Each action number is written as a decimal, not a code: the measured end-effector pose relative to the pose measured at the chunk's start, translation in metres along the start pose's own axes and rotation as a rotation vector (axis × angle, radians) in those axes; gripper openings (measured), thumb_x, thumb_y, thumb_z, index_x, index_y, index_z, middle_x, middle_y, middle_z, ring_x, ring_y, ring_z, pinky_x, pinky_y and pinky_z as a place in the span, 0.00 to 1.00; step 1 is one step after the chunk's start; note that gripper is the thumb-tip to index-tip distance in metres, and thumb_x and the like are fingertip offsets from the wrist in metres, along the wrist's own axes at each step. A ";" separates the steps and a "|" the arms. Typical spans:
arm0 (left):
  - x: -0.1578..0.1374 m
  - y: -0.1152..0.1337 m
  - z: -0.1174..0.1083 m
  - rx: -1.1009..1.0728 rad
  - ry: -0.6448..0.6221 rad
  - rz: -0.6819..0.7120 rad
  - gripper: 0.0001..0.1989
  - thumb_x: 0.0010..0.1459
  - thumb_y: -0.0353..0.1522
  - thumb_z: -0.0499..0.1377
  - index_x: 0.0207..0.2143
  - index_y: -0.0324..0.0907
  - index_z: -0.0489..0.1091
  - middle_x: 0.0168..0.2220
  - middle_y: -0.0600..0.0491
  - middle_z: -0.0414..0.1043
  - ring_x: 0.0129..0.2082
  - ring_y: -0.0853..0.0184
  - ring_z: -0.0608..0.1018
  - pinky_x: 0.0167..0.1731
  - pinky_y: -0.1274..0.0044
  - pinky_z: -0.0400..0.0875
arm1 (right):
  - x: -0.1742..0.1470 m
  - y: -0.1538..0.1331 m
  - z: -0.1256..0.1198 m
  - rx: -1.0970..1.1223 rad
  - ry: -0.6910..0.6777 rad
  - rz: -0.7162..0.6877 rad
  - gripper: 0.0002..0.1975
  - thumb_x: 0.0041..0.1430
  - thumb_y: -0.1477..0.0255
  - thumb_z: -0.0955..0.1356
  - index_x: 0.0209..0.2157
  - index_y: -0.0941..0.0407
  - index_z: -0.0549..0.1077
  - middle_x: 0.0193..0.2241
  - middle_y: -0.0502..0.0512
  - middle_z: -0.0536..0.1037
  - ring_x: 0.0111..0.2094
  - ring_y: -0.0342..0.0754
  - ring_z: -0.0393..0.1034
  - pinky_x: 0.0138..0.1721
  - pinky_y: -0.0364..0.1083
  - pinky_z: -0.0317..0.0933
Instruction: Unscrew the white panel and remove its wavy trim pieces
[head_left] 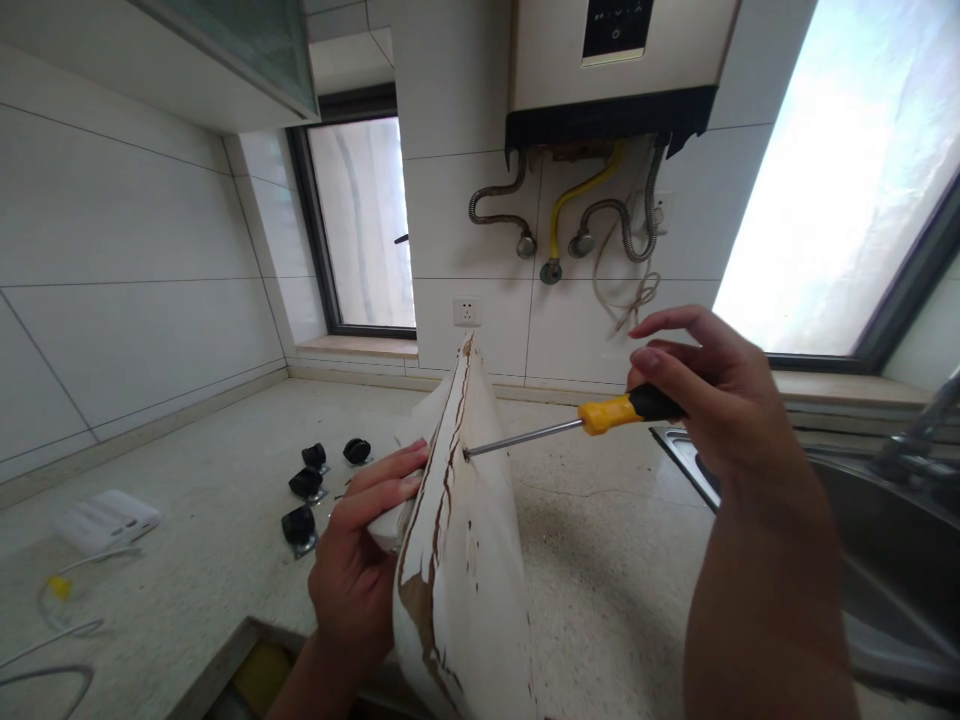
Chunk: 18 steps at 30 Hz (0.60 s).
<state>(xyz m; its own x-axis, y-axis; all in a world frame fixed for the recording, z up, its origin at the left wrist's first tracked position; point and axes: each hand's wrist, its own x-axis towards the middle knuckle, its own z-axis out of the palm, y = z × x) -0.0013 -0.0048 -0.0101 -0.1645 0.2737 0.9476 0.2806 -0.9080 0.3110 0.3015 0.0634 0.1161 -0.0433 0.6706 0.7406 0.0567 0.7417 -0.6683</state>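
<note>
A worn white board [457, 500] stands on edge on the counter, its coating split and peeling along the upper edge with brown material showing. My left hand [364, 545] is closed on the board's left side, beside a small white block [390, 525]. In my right hand [712, 400] is a screwdriver [607, 412] with a yellow and black handle, pinched at its black end with the index finger raised. The metal shaft points left, and its tip meets a dark spot on the board's right face. Several small dark holes run down that face.
Several black casters [306, 483] lie left of the board. A white power bank [109, 522] and cable rest farther left on the counter [225, 470]. At right is a steel sink [892, 540]. A water heater [615, 60] with hoses hangs on the tiled wall.
</note>
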 end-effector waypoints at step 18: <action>0.004 -0.002 -0.003 -0.044 -0.072 0.054 0.20 0.65 0.20 0.65 0.57 0.42 0.75 0.61 0.48 0.79 0.62 0.59 0.80 0.63 0.65 0.76 | -0.001 0.001 0.004 0.055 0.077 -0.008 0.22 0.59 0.46 0.75 0.41 0.50 0.79 0.27 0.51 0.71 0.25 0.44 0.64 0.23 0.43 0.60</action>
<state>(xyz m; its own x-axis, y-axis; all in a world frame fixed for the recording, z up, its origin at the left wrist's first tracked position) -0.0057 -0.0032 -0.0072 -0.0816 0.2447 0.9662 0.2447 -0.9348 0.2574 0.2980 0.0631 0.1146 0.0336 0.6634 0.7475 0.0017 0.7479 -0.6639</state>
